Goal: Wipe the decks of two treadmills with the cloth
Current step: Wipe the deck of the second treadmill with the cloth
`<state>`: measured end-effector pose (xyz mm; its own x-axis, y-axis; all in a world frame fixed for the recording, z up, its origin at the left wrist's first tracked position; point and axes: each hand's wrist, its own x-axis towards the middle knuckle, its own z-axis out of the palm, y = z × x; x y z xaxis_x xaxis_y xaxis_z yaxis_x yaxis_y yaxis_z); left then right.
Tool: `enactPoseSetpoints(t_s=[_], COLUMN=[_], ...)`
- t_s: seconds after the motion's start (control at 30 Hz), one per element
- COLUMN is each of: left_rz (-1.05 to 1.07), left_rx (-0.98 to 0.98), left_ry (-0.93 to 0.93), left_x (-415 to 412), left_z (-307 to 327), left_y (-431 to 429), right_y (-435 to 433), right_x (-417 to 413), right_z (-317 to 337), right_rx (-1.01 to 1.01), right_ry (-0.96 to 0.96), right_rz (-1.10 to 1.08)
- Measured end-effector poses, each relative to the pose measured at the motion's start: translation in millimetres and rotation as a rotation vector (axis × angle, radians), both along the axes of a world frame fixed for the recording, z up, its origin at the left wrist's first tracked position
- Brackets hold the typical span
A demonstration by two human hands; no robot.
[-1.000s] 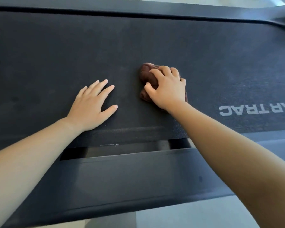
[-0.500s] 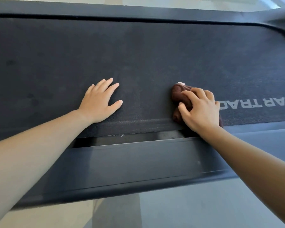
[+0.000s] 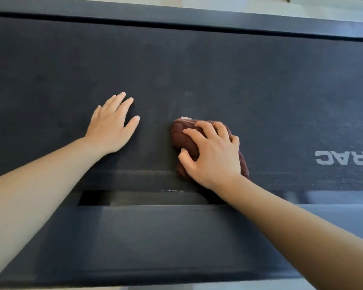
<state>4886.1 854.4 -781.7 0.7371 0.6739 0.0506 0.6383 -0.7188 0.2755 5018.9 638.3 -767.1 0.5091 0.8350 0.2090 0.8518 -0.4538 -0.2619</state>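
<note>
I see my right hand, fingers clamped on the bunched cloth, near the deck's near edge; unwiped belt stretches toward the far edge. My left hand rests flat, fingers spread.

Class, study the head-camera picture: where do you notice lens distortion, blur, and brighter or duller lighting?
Head view: the wide lens bows the treadmill belt and far rail; slight smear near the side rail at right; daylight brightens the floor strip at top; the belt stays matte, without glare; the right hand on the cloth and the left hand look sharp.
</note>
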Motion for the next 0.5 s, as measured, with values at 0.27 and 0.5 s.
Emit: enactPoseSetpoints(t_s=[0.27,0.5], left_rz=[-0.104,-0.186], left_rx=[0.024,0.038], left_ry=[0.054,0.085], left_x=[55,109], left_z=[-2,2], left_y=[75,143], right_y=[123,192], right_x=[54,90], right_z=[-4,-2], right_rx=[0.044,-0.006], right_ry=[-0.025,0.035], right_rz=[-0.088,-0.240])
